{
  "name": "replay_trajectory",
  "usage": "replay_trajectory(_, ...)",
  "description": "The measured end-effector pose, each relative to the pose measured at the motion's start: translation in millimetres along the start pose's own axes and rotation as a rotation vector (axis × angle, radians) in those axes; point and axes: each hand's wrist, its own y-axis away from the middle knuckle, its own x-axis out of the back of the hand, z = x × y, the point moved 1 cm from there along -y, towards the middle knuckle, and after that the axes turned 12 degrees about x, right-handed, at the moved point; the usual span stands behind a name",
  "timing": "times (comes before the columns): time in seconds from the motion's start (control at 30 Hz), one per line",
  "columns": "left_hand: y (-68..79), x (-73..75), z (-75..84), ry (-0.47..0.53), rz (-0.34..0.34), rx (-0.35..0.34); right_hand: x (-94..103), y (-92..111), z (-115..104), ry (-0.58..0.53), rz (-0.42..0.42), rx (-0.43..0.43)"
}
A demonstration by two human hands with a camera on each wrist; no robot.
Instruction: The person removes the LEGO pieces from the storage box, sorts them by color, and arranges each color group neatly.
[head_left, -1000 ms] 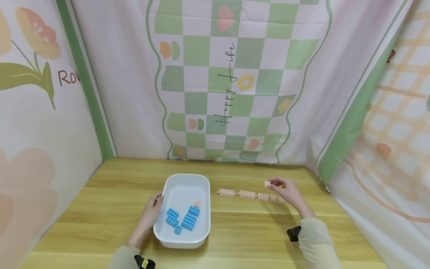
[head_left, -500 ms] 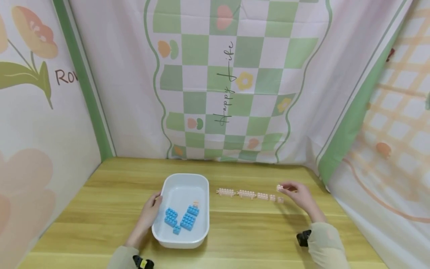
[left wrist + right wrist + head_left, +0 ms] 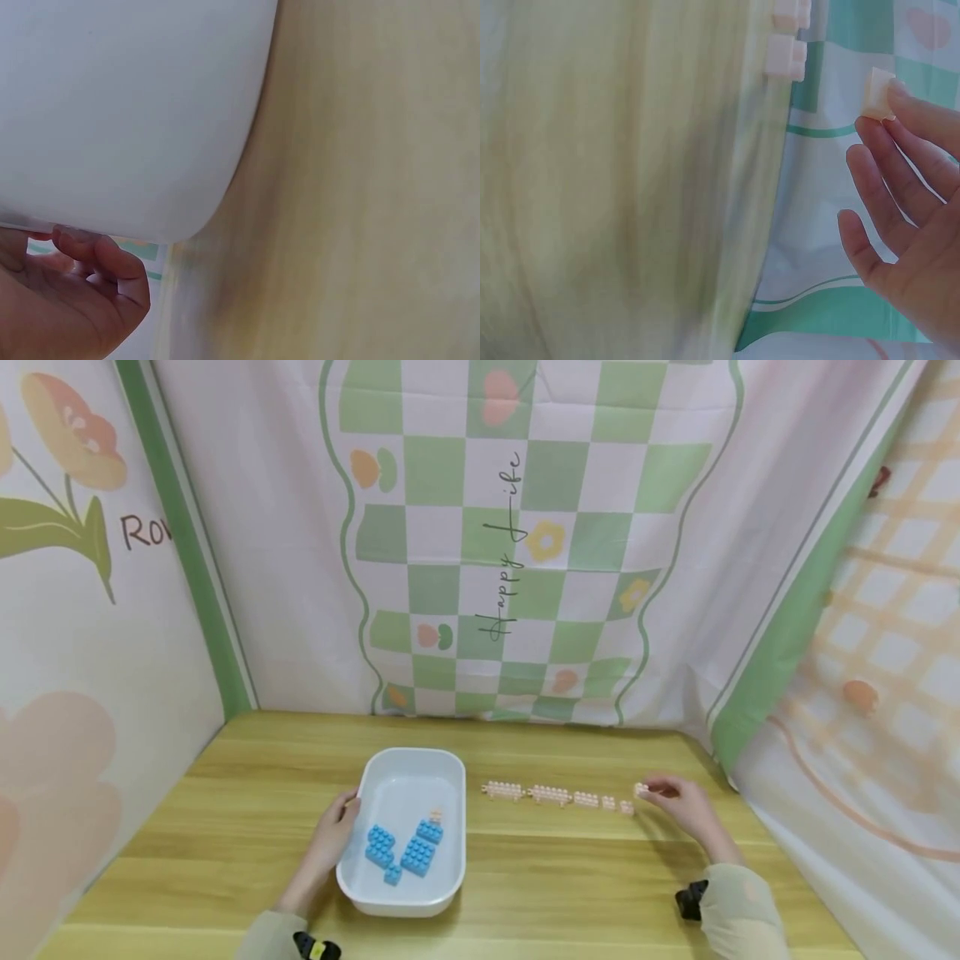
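My left hand (image 3: 332,837) holds the left side of a white plastic tub (image 3: 402,907), its fingers curled at the wall in the left wrist view. Inside the tub lie several blue building blocks (image 3: 417,856) and a small peach piece (image 3: 436,816). Between thumb and fingertips, my right hand (image 3: 685,808) pinches a small pale peach building block (image 3: 877,94), just above the table. That block is right of the end of a row of peach building blocks (image 3: 550,794); the row's nearest block (image 3: 626,807) is a short way to its left.
Tub and row share a wooden table (image 3: 570,893). A patterned curtain (image 3: 517,693) hangs along the table's back edge, with printed cloth at both sides. Each wrist carries a black camera strap (image 3: 691,900).
My right hand has moved right and down with the pinched block, past the row's right end, uncovering the last blocks there. The left hand keeps its hold on the tub.
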Motion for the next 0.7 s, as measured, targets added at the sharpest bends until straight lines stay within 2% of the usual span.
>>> replay_trajectory(0.7,3.4,0.4,2.9,0.000,-0.017,0.040,1.6,7,17,-0.062,-0.069,-0.086)
